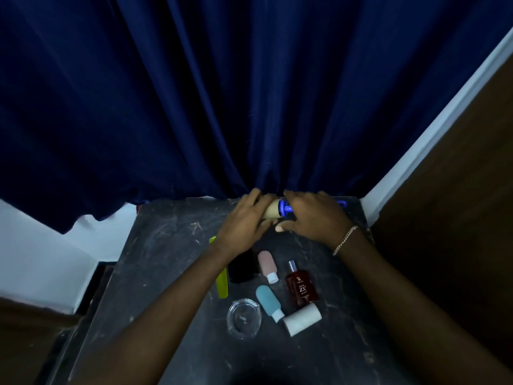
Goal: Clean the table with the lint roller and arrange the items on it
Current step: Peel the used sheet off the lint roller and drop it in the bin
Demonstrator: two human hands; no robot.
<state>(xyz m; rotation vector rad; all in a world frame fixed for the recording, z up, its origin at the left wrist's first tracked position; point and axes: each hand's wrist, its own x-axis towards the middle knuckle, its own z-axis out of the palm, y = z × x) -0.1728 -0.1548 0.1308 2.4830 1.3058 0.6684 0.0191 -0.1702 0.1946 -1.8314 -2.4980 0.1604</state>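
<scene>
Dark blue curtain (222,93) hung behind a scratched black table (166,245). At its far edge, the left hand (244,226) and right hand (313,218) both gripped one lint roller (279,209). Nearer lay two small bottles, pink (267,265) and blue (268,301), one red perfume bottle (301,286), one glass dish (244,318), one white roll (302,319) and one yellow comb (222,284).

The dark red perfume bottle (301,288), lying on the table nearer the camera than the fingers (283,228) of the right hand, bears white lettering reading "RED ZX". Smaller print above and below it is illegible.
</scene>
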